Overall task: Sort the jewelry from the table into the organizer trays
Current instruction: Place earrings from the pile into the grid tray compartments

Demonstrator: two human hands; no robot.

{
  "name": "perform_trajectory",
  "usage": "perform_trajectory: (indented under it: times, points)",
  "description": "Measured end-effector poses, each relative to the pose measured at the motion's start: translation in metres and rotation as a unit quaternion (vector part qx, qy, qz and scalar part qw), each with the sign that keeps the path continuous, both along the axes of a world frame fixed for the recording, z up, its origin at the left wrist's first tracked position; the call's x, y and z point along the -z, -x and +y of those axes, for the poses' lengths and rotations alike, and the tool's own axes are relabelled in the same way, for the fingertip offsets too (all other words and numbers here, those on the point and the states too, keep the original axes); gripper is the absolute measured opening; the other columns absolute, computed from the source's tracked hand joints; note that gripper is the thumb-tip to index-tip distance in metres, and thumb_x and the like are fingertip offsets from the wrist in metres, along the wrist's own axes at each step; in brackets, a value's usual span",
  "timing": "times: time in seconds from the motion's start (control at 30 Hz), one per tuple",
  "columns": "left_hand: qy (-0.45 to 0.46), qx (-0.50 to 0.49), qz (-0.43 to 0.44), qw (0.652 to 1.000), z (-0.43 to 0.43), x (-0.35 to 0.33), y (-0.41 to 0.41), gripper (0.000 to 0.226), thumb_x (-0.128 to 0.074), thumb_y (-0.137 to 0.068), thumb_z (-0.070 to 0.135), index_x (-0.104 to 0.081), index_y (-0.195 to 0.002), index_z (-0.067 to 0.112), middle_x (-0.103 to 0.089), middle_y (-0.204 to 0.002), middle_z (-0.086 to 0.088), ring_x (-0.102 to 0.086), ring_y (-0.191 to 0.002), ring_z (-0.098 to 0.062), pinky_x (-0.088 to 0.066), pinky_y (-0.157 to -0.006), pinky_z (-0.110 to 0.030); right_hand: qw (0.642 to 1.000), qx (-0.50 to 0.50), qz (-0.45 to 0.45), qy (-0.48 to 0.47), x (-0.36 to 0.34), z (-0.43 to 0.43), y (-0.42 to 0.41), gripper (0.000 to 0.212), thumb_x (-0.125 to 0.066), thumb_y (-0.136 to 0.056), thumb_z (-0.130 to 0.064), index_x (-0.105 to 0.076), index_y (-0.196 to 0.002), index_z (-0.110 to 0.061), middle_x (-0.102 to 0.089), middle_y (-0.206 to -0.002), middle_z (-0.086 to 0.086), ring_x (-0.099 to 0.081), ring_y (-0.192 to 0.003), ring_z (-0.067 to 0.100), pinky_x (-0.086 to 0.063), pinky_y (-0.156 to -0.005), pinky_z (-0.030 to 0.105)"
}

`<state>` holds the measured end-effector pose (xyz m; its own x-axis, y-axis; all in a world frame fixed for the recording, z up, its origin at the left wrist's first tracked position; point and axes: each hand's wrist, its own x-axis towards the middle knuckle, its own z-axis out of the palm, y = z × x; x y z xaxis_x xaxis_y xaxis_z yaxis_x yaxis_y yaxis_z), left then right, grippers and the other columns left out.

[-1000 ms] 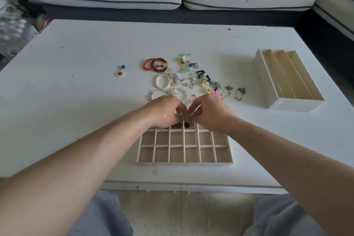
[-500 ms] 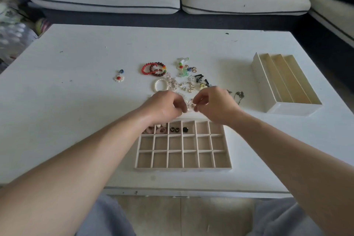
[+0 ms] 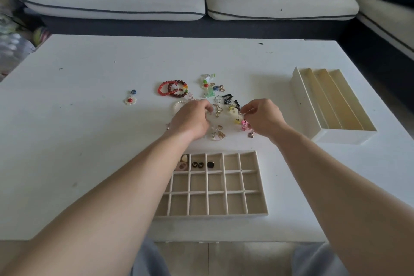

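Both forearms reached out from the near edge of the white bench [image 3: 67, 141] and came together over the loose jewelry pile [image 3: 220, 105] in the middle of it. The left hand [image 3: 192, 120] lay knuckles-up, the wrist bent a little inward. Its fingers curled down so the tips sat on the left side of the pile, covering part of a pearl bracelet [image 3: 177, 104]. Whether anything was caught under those fingers I could not tell. The right hand [image 3: 264, 119] was apart from it, on the pile's right side, the back of the hand facing up. Its thumb and forefinger were drawn into a narrow pinch just beside a yellow charm [image 3: 232, 110], with the other fingers folded beneath. What sat in that pinch, if anything, was too small to make out. A pink charm [image 3: 244, 124] lay just by its folded fingers, and some gold earrings [image 3: 220, 134] lay between the two wrists. Beyond the hands, a red bead bracelet [image 3: 163, 89] overlapped a dark bead bracelet [image 3: 179, 93], with a green charm [image 3: 208, 94] near them. A flower pendant [image 3: 130, 100] lay by itself well off to the left. The grid tray [image 3: 210, 217] sat nearer the person, its left side hidden under the left forearm. In its far row were a pair of black studs [image 3: 197, 164], a black round piece [image 3: 210, 164] and some pale pieces [image 3: 182, 162], each kind in its own compartment. The long-slot tray [image 3: 336, 138] stood on the right of the bench, near the right hand but not touching it. A pale sofa [image 3: 116, 0] ran along behind.
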<state>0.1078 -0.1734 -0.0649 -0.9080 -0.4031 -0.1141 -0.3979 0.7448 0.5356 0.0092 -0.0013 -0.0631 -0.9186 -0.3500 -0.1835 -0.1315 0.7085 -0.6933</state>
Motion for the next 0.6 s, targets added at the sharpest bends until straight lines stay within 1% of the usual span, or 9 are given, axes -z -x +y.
perform_trajectory:
  times: [0.1,0.17,0.2,0.23,0.3,0.37,0.4,0.5,0.6]
  points:
    - [0.010,0.007,-0.010,1.000,0.001,0.005,0.003,0.051,-0.067,-0.091,0.008,-0.054,-0.137,0.027,-0.059,-0.124,0.001,-0.058,-0.106,-0.020,-0.050,-0.086,-0.033,1.000,0.003,0.013,-0.026,0.001,-0.002,0.002,0.035,-0.052,-0.088,-0.002,-0.071,-0.105,-0.026,-0.069,-0.086,-0.002,-0.061,-0.059,0.007,-0.046,-0.055,0.022]
    - [0.012,0.004,-0.014,1.000,0.001,0.005,0.005,0.056,-0.067,-0.092,0.010,-0.050,-0.142,0.026,-0.059,-0.126,-0.001,-0.059,-0.110,-0.022,-0.051,-0.090,-0.035,0.999,0.000,0.010,-0.040,0.002,-0.003,0.001,0.039,-0.052,-0.088,-0.002,-0.069,-0.114,-0.026,-0.068,-0.087,-0.002,-0.062,-0.056,0.007,-0.045,-0.051,0.021]
    - [0.013,-0.001,-0.015,1.000,0.000,0.005,0.005,0.056,-0.066,-0.092,0.012,-0.049,-0.144,0.026,-0.059,-0.127,-0.001,-0.059,-0.111,-0.022,-0.051,-0.091,-0.036,0.999,-0.008,0.006,-0.048,0.003,-0.003,0.000,0.042,-0.050,-0.088,-0.002,-0.068,-0.118,-0.027,-0.069,-0.092,-0.001,-0.065,-0.058,0.009,-0.049,-0.054,0.022]
    - [0.015,-0.008,-0.016,1.000,0.000,0.005,0.006,0.057,-0.066,-0.093,0.013,-0.048,-0.145,0.026,-0.060,-0.128,-0.002,-0.058,-0.113,-0.023,-0.051,-0.093,-0.038,0.998,-0.018,0.002,-0.053,0.005,-0.004,-0.002,0.044,-0.049,-0.088,-0.003,-0.068,-0.122,-0.026,-0.070,-0.098,0.002,-0.069,-0.063,0.014,-0.055,-0.061,0.026]
    - [0.021,-0.023,-0.017,0.999,-0.002,0.003,0.007,0.057,-0.063,-0.094,0.016,-0.046,-0.147,0.025,-0.060,-0.133,-0.002,-0.058,-0.118,-0.024,-0.051,-0.098,-0.041,0.997,-0.040,-0.003,-0.066,0.008,-0.007,-0.004,0.045,-0.050,-0.088,-0.007,-0.068,-0.126,-0.025,-0.070,-0.115,0.005,-0.072,-0.086,0.025,-0.059,-0.082,0.035]
    - [0.024,-0.029,-0.025,0.999,-0.003,0.001,0.008,0.058,-0.060,-0.095,0.015,-0.043,-0.150,0.025,-0.056,-0.141,-0.003,-0.056,-0.125,-0.025,-0.049,-0.102,-0.040,0.995,-0.059,-0.001,-0.083,0.009,-0.009,-0.005,0.044,-0.051,-0.089,-0.008,-0.068,-0.125,-0.026,-0.066,-0.123,0.004,-0.066,-0.103,0.026,-0.054,-0.087,0.032]
    - [0.024,-0.030,-0.033,0.999,-0.004,0.001,0.008,0.058,-0.058,-0.096,0.014,-0.043,-0.151,0.024,-0.054,-0.146,-0.003,-0.054,-0.128,-0.025,-0.048,-0.103,-0.040,0.994,-0.067,-0.001,-0.086,0.009,-0.011,-0.006,0.042,-0.051,-0.088,-0.007,-0.070,-0.121,-0.026,-0.066,-0.121,0.004,-0.064,-0.103,0.025,-0.053,-0.085,0.032]
    - [0.017,-0.028,-0.055,0.998,-0.011,0.001,0.006,0.056,-0.056,-0.097,0.012,-0.045,-0.149,0.025,-0.049,-0.151,-0.001,-0.051,-0.133,-0.025,-0.045,-0.107,-0.040,0.993,-0.079,-0.008,-0.083,0.008,-0.015,-0.008,0.040,-0.049,-0.087,-0.004,-0.073,-0.106,-0.029,-0.067,-0.110,0.000,-0.062,-0.090,0.020,-0.051,-0.074,0.029]
    - [0.002,-0.021,-0.059,0.998,-0.020,0.000,0.000,0.051,-0.058,-0.095,0.013,-0.051,-0.143,0.028,-0.053,-0.147,0.001,-0.055,-0.126,-0.023,-0.047,-0.101,-0.036,0.995,-0.063,-0.011,-0.076,0.007,-0.015,-0.008,0.038,-0.049,-0.084,-0.003,-0.073,-0.095,-0.031,-0.068,-0.103,-0.001,-0.064,-0.083,0.020,-0.056,-0.073,0.032]
